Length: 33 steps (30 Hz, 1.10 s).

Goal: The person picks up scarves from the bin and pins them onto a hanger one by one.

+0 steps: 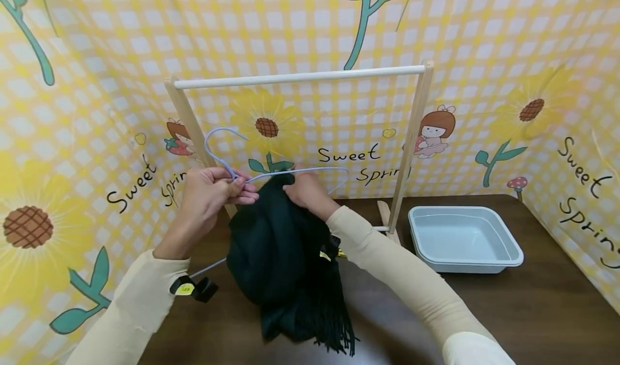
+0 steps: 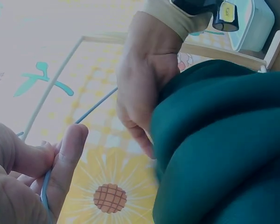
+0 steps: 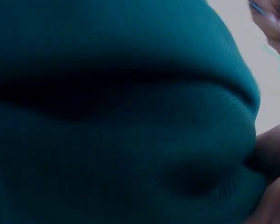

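My left hand [image 1: 208, 195] pinches a light-blue wire hanger [image 1: 310, 169] just below its hook, between thumb and fingers; the hook curls up above that hand. A dark green scarf [image 1: 276, 246] with a fringed end hangs in a bunch in front of the hanger's wire. My right hand [image 1: 310, 190] grips the top of the scarf at the wire, its thumb on the near side and its other fingers partly hidden by the cloth. Scarf folds [image 3: 130, 140] fill most of the right wrist view. Part of the hanger is hidden behind the scarf.
Behind the hands stands a small wooden rack with a white top bar [image 1: 300, 77]. At its right, a pale blue plastic basin [image 1: 465, 265] sits on the dark brown table [image 1: 557, 311]. A yellow checked cloth [image 1: 310, 20] with printed flowers hangs around the back and sides.
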Available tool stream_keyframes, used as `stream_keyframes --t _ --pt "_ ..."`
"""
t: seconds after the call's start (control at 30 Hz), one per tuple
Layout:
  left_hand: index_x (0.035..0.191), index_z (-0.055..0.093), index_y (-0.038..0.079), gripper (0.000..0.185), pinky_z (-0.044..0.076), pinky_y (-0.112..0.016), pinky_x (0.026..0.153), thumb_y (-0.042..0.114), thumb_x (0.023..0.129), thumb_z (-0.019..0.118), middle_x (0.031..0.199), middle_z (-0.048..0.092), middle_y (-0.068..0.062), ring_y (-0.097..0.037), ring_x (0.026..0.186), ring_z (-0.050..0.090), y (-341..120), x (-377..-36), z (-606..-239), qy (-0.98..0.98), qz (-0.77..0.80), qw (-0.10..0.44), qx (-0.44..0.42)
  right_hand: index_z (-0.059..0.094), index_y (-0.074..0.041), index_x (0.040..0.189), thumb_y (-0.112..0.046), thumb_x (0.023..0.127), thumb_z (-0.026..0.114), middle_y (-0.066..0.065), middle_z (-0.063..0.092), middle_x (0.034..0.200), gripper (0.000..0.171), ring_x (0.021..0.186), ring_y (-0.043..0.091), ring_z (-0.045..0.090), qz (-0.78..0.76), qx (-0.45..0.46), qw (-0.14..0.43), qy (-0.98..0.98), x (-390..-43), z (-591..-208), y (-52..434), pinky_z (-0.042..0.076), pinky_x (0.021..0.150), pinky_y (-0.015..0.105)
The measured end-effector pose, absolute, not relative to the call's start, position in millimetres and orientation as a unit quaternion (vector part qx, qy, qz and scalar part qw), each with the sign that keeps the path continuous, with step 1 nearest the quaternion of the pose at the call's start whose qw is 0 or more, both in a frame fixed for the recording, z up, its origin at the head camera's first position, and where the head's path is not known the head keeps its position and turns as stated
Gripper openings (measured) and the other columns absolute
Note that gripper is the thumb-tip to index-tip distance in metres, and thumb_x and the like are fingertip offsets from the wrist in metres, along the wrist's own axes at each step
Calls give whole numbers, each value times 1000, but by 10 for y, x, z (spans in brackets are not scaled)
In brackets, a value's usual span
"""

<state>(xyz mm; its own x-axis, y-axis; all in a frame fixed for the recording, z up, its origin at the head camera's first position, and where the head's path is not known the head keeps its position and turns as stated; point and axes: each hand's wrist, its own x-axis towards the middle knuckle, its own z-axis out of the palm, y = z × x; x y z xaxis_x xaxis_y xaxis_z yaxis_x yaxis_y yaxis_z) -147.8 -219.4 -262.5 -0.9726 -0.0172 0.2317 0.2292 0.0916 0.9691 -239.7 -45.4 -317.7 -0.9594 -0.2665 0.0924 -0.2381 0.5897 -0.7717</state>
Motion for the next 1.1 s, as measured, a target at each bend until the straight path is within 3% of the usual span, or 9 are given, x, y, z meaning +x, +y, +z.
stream_keyframes --t 0.07,0.13,0.2,0.33,0.5,0.63,0.77,0.93,1.1 --pt "106 57 -30 25 63 -31 65 -8 96 60 74 75 -2 -16 66 76 -2186 -1484 -2634 -737 -666 92 -69 57 -4 101 -18 103 60 11 62 90 15 81 25 54 -334 -195 -15 922 -2350 -3205 -423 40 77 31" --pt "108 57 -29 25 63 -30 65 -7 97 60 71 74 -2 -15 64 76 -2187 -1479 -2641 -741 -662 92 -66 52 -8 81 -17 103 60 6 52 75 25 73 23 48 -282 -232 -59 929 -2284 -3241 -403 30 76 33" --pt "108 57 -29 25 63 -29 64 -6 97 60 69 74 -2 -15 63 76 -2195 -1463 -2647 -745 -657 96 -60 50 -12 69 -17 103 60 3 50 72 36 74 22 50 -248 -260 -95 928 -2207 -3276 -388 29 79 36" --pt "106 58 -28 24 62 -28 62 -7 96 61 68 74 -1 -14 61 75 -2219 -1439 -2625 -750 -651 108 -50 66 -9 75 -18 103 61 8 64 79 29 86 28 65 -208 -329 -143 910 -2108 -3331 -368 47 83 42" --pt "104 60 -25 23 63 -29 63 -3 97 62 69 74 -1 -14 61 75 -2161 -1486 -2639 -764 -635 96 -55 70 -5 79 -7 101 62 10 69 78 23 78 21 70 -192 -412 -165 875 -2128 -3513 -370 56 67 31" --pt "105 60 -25 23 63 -29 64 -3 98 60 68 74 -1 -13 61 74 -2122 -1498 -2726 -774 -627 73 -41 76 -7 83 -13 100 65 9 67 83 21 83 23 65 -188 -414 -195 869 -2158 -3717 -387 53 78 33" --pt "106 61 -25 23 62 -27 62 -4 97 61 67 73 0 -12 59 74 -2147 -1492 -2757 -773 -628 85 -25 80 -12 87 -25 99 67 4 60 80 22 81 22 54 -208 -426 -252 844 -2187 -3820 -398 45 74 36" --pt "103 62 -25 22 62 -27 62 -4 96 63 67 73 -1 -12 59 74 -2158 -1516 -2731 -772 -626 103 -42 78 -12 83 -28 98 68 1 65 77 24 75 18 57 -288 -450 -228 814 -2211 -3784 -355 42 72 32" --pt "103 61 -25 22 62 -27 63 -4 97 62 68 73 -1 -12 61 74 -2149 -1551 -2708 -769 -629 104 -52 77 -14 103 -42 94 70 3 65 97 30 92 22 53 -266 -446 -218 826 -2190 -3766 -270 33 80 41"
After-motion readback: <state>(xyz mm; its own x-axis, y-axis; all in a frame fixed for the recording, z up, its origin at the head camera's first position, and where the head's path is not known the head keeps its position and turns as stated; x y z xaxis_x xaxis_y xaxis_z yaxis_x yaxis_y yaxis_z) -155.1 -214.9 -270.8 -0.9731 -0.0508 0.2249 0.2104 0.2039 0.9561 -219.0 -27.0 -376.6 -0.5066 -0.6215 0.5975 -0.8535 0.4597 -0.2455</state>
